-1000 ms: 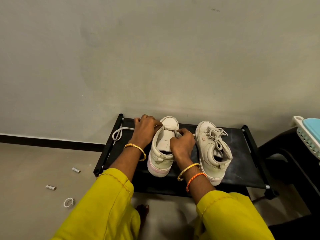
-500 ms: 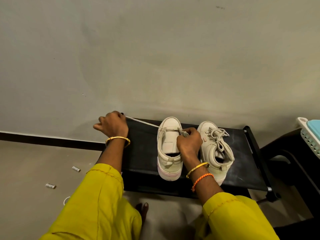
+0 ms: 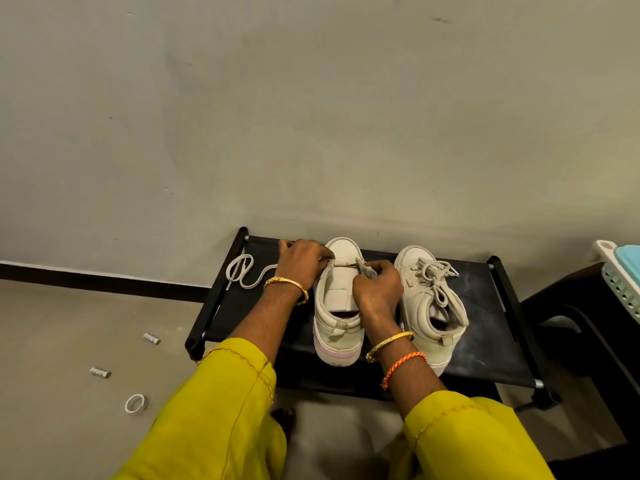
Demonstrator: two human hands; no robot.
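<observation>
Two beige sneakers stand side by side on a low black rack (image 3: 478, 344), toes to the wall. The left sneaker (image 3: 337, 306) is almost unlaced, with its tongue bare. My left hand (image 3: 303, 259) pinches the lace at the shoe's left eyelet near the toe. The loose lace (image 3: 242, 271) trails from it in a loop over the rack's left side. My right hand (image 3: 375, 289) pinches the other end of the lace at the right eyelets. The right sneaker (image 3: 429, 306) is laced and tied with a bow.
A grey wall rises right behind the rack. On the floor to the left lie two small cylinders (image 3: 151, 338) (image 3: 100, 372) and a white ring (image 3: 135, 403). A dark chair (image 3: 581, 327) and a pale basket (image 3: 620, 275) stand at the right edge. My bare toes (image 3: 284, 417) show below.
My left hand had pulled the lace taut far out to the left; it has come back to the shoe's toe, and the slack lace now lies looped on the rack.
</observation>
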